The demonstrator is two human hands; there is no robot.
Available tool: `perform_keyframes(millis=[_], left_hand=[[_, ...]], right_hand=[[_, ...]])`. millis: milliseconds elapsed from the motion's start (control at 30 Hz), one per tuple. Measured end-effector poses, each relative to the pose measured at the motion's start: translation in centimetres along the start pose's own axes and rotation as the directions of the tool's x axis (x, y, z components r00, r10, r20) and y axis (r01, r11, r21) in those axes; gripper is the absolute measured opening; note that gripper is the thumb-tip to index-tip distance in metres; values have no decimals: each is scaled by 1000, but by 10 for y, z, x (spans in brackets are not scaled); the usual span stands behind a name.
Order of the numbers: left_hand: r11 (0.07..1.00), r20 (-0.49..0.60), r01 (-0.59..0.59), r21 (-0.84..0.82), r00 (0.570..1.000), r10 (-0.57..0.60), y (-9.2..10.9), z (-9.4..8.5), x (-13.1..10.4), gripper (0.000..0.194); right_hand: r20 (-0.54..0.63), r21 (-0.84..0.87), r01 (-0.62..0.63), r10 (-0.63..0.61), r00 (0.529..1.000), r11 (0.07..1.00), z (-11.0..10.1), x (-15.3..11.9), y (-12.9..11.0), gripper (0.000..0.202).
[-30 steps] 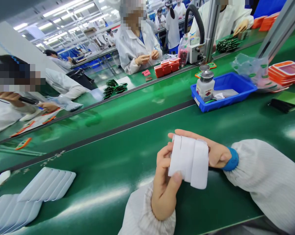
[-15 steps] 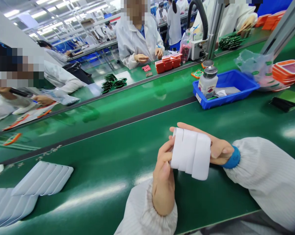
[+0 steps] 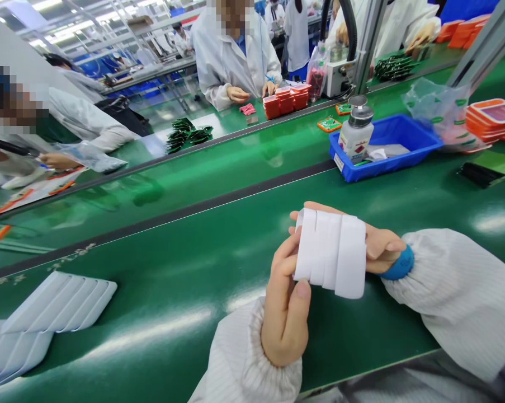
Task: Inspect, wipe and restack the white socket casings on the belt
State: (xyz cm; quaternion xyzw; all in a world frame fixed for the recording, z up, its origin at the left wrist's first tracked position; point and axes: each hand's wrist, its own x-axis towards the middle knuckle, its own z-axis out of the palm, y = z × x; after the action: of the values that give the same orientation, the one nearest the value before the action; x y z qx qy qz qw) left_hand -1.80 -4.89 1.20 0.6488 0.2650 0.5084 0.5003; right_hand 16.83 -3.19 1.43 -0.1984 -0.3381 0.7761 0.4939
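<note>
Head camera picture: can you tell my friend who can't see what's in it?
Two hands, the left hand and the right hand, hold a fanned stack of white cards above a green belt. More white cards lie fanned out at the left, and a blue tray with a bottle sits behind.

Bright overhead lighting, glare on green belt (image 3: 160, 330), warped edges

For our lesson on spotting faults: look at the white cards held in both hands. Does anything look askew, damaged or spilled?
Nothing looks damaged or spilled. The white cards are fanned in steps rather than squared, gripped between the left hand and right hand above the green belt. More white cards lie fanned at the left.
</note>
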Motion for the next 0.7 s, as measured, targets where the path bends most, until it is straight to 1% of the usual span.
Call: perform_keyframes(millis=[267,567,633,700], left_hand=[[998,18,-39,56,999,38,0,0,3,28],[1000,-5,9,25,1000,-9,-1,-1,5,24],[999,8,-8,38,1000,8,-1,-1,6,26],[997,30,-51,60,998,50,-1,-2,6,30]], right_hand=[[7,17,8,-8,1000,1000,1,0,-1,90],[2,18,-3,3,1000,1000,4,2,-1,95],[-8,28,-7,7,1000,1000,6,3,-1,96],[-19,37,-4,5,1000,999,6,4,-1,96]])
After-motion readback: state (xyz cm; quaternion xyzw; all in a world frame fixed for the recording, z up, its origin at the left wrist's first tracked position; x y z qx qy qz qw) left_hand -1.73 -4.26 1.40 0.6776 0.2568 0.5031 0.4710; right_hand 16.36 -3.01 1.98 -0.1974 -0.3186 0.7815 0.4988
